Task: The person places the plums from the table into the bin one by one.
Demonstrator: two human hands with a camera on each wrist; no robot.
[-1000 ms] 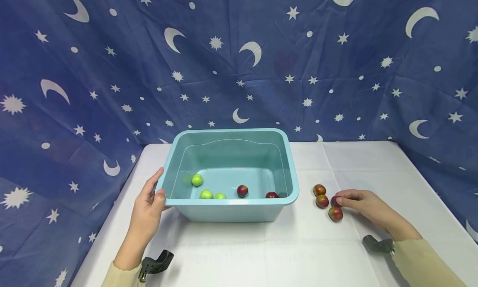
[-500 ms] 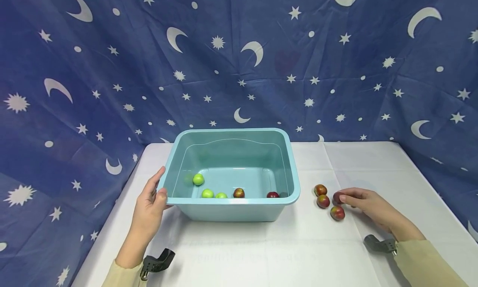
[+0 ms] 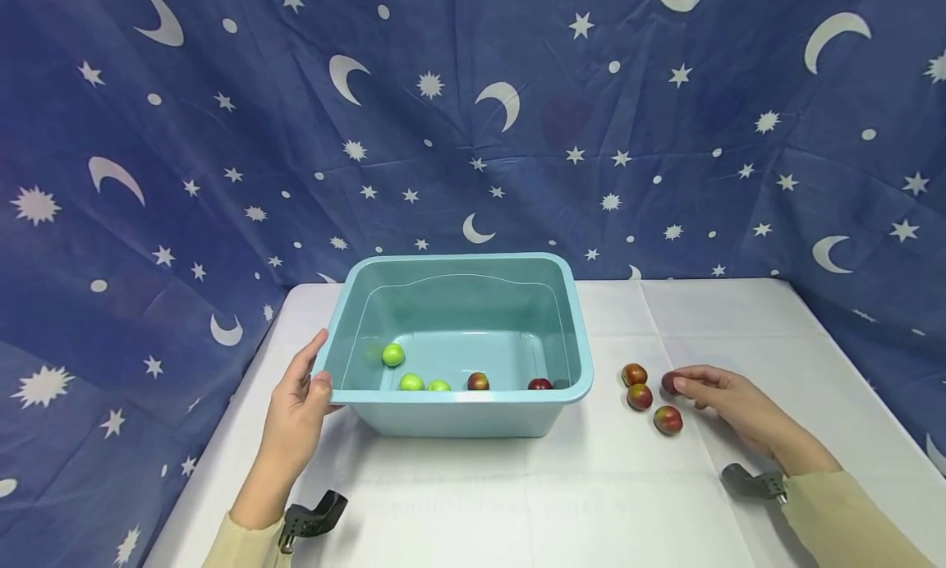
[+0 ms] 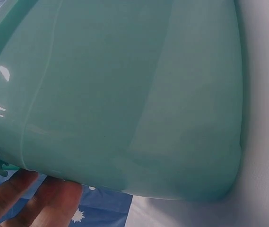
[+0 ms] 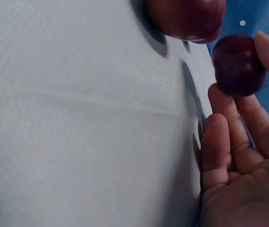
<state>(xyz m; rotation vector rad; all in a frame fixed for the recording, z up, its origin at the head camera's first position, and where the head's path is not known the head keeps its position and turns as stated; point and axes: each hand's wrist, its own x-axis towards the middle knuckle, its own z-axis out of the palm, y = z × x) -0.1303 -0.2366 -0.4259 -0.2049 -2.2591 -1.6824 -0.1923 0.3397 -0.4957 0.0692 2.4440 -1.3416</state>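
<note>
My left hand [image 3: 294, 420] grips the left edge of a light blue plastic basin [image 3: 458, 420], thumb over the rim and fingers on the outside. In the left wrist view, fingers [image 4: 58, 201] show under the basin's side wall [image 4: 110, 94]. To the right of the basin, my right hand [image 3: 739, 404] pinches a dark red plum [image 5: 238, 65] between thumb and fingertips, close over the tablecloth. Nearest to that hand lie three more reddish plums: one in front [image 3: 668, 420], another to the left [image 3: 639, 397] and a browner one behind [image 3: 634, 375].
Inside the basin are three green round fruits, one farther back [image 3: 392, 355], and two red plums, one near the middle [image 3: 478, 382] and one at the right [image 3: 539, 384]. A white cloth [image 3: 473, 502] covers the table. A blue star-patterned curtain [image 3: 443, 182] hangs behind.
The red plum near the basin's middle has rolled left, then back right. My right hand now has its plum slightly higher, apart from the neighbouring plums. The left hand stays on the basin.
</note>
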